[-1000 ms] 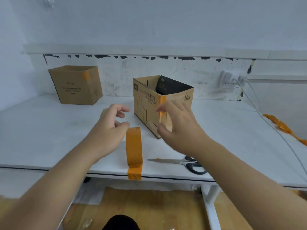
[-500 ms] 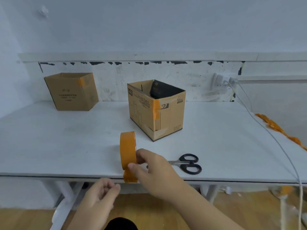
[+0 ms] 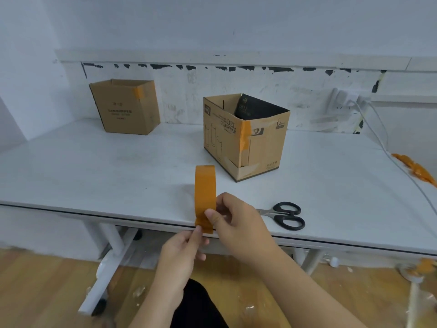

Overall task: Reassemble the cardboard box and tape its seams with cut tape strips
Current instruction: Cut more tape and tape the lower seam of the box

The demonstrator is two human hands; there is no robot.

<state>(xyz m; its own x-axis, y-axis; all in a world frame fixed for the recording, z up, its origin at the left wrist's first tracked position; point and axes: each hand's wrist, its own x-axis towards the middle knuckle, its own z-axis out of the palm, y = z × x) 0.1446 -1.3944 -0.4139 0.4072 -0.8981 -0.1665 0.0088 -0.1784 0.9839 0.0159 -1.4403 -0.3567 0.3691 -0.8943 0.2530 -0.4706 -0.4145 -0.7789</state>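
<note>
An open cardboard box printed "DEL GLASSWARE" stands on the white table, with an orange tape strip down its near corner. An orange tape roll stands on edge at the table's front edge. My right hand grips the roll's lower part with thumb and fingers. My left hand, just below the table edge, pinches the roll's loose tape end. Black-handled scissors lie to the right of my right hand.
A second open cardboard box with an orange tape patch stands at the back left. A white cable runs from a wall socket across the table's right side. Crumpled orange tape lies at the right edge. Wooden floor below.
Both hands left the box and dropped to the tape roll. My right hand took hold of the roll, then my left hand rose and pinched its loose end.
</note>
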